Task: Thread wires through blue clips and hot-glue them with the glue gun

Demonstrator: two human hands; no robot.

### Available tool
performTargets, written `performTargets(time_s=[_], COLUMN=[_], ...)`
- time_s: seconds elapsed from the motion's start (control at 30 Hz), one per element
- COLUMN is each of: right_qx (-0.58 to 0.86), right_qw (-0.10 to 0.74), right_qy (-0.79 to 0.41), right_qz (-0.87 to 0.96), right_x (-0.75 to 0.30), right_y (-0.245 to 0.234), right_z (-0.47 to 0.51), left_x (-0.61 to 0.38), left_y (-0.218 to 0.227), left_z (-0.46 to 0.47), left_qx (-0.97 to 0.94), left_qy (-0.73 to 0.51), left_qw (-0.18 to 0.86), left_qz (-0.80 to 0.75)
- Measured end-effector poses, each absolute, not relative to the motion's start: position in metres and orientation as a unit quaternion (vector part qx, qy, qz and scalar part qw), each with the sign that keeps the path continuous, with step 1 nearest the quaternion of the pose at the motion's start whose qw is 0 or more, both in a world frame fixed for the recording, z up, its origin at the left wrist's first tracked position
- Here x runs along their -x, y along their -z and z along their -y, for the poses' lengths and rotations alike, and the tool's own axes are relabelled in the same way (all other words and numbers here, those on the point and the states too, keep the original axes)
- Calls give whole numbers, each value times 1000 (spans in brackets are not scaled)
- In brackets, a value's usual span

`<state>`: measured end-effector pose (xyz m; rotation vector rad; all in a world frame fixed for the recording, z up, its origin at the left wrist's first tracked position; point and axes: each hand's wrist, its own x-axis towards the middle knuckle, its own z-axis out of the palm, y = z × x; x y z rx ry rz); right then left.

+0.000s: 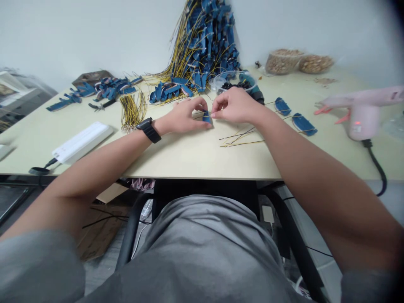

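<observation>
Live from my head view: my left hand (pixel 184 118) and right hand (pixel 233 106) meet over a small blue strip (pixel 207 118), held just above the pale table (pixel 176 156). My fingers (pixel 200 105) are curled closed, pinching it from both sides. Its long axis runs roughly away from me, tipped slightly, though my fingertips hide its ends. A tight fingertip pinch with low, steady wrists suits this. Just right lie loose yellow wires (pixel 241 136), then two blue pieces (pixel 303 124), and farther right, a pink hot glue gun (pixel 362 111).
</observation>
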<state>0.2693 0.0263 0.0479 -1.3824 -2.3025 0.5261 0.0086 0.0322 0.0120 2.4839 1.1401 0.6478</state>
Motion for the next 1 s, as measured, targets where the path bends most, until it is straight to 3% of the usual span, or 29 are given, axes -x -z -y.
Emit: performTargets(time_s=[0.17,1.0], right_qx=[490,488], right_qw=[195,167], right_qy=[-193,-154], right_qz=[827,843], right_x=[-270,-267], right_y=[-44,-37], right_z=[-29,-27], left_x=[-8,-13], left_y=[-2,-4], left_z=[-37,-29], left_qx=[-870,-848], left_qy=[-225,-215], left_qw=[127,151], left_qz=[-420,-460])
